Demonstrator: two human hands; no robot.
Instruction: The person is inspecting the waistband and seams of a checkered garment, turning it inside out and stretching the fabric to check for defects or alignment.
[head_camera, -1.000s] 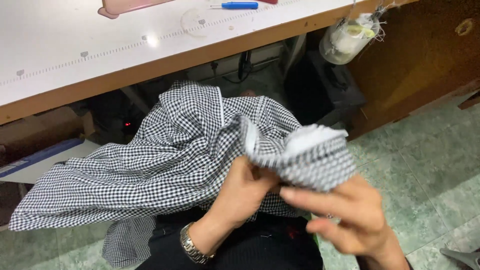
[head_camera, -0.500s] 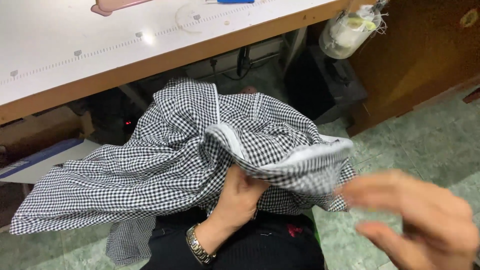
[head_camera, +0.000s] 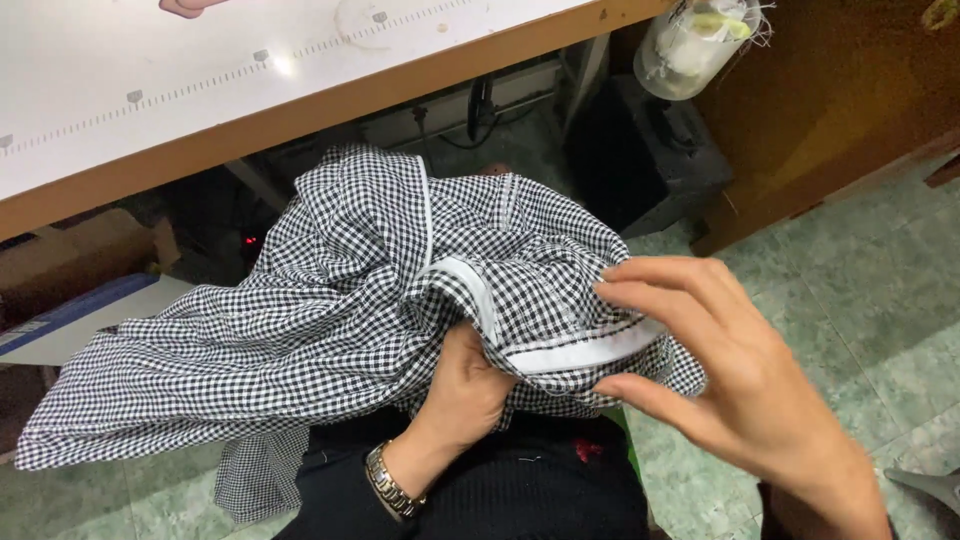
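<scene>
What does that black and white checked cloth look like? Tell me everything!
The checked garment is thin woven fabric in small black-and-white squares, with white seam edges and a white band. It lies crumpled over the person's lap, below the table edge. The left hand grips it from underneath; the right hand touches its white-edged fold with spread fingers.

Both hands were bare, no gloves and no rings in sight. The left hand (head_camera: 470, 385) carried a metal link watch band (head_camera: 392, 483), silver and gold in tone, snug round the wrist. The right hand (head_camera: 725, 375) showed just a sliver of dark sleeve at the wrist, and dark, near-black clothing (head_camera: 520, 490) covered the lap.
</scene>
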